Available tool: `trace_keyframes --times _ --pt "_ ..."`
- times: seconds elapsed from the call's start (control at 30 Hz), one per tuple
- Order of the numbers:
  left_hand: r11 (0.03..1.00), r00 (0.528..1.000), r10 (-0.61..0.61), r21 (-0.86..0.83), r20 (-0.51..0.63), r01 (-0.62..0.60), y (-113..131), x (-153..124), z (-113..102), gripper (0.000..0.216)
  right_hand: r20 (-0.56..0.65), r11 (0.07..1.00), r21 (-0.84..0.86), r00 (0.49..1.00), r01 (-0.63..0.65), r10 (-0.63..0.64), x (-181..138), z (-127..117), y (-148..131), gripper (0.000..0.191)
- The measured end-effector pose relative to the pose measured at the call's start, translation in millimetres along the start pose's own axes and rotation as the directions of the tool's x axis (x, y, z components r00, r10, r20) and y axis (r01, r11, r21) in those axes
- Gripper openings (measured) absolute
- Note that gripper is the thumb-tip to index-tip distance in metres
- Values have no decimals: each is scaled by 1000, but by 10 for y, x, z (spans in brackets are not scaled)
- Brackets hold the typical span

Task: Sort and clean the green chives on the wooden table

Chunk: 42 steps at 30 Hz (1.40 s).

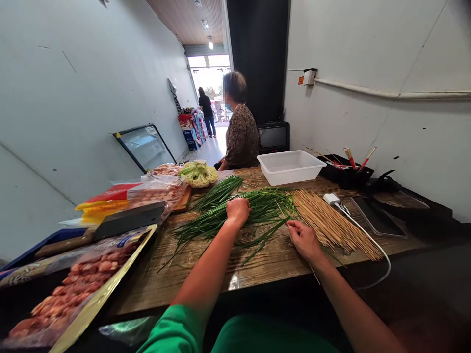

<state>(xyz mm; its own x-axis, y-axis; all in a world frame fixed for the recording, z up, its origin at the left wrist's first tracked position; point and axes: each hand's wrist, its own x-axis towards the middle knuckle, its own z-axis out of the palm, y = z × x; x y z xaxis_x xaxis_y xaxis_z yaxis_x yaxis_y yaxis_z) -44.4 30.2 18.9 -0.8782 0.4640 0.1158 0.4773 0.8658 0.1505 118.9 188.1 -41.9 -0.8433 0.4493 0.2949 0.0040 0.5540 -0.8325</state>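
Long green garlic chives [213, 211] lie in a loose heap across the middle of the wooden table [217, 274]. My left hand [238, 211] is closed over the heap, its fingertips pressed among the stalks and partly hidden. To the right, my right hand [303, 239] pinches a thin bamboo skewer [280, 210], which slants up and left past the fingertips while its other end sticks out below the palm. A few chive stalks [265, 235] run from the skewer down to the left. Many bare bamboo skewers [327, 220] are spread beside that hand.
A white plastic tub [290, 166] stands at the back, a cauliflower [198, 174] to its left. Bagged meat [81, 279] and a cleaver [128, 218] are on the left. A charger [331, 198] and phone [379, 215] lie right. A person [241, 130] sits beyond the table.
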Motion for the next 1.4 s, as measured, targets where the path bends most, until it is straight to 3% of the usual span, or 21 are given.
trace_keyframes --times 0.13,0.27,0.4,0.53,0.77,1.4 --pt "1000 999 4 -9 35 -4 -25 -4 -38 16 26 1000 -18 999 -19 20 -3 -1 -5 38" --pt "981 994 29 -187 -103 -48 -13 1 -6 21 41 1000 3 999 -7 7 -12 -9 -41 37" --pt "856 992 69 -505 -101 -111 94 6 109 20 77 999 9 996 34 -34 -31 -19 -103 35" --pt "754 998 48 -654 -39 -62 205 8 215 17 80 998 13 995 65 -66 -39 -26 -143 33" --pt "704 997 59 -706 -51 -77 228 36 285 17 99 998 -4 993 61 -61 -36 -16 -131 35" --pt "728 991 66 -674 -119 -129 234 37 279 18 107 999 1 993 50 -50 -32 -19 -106 36"
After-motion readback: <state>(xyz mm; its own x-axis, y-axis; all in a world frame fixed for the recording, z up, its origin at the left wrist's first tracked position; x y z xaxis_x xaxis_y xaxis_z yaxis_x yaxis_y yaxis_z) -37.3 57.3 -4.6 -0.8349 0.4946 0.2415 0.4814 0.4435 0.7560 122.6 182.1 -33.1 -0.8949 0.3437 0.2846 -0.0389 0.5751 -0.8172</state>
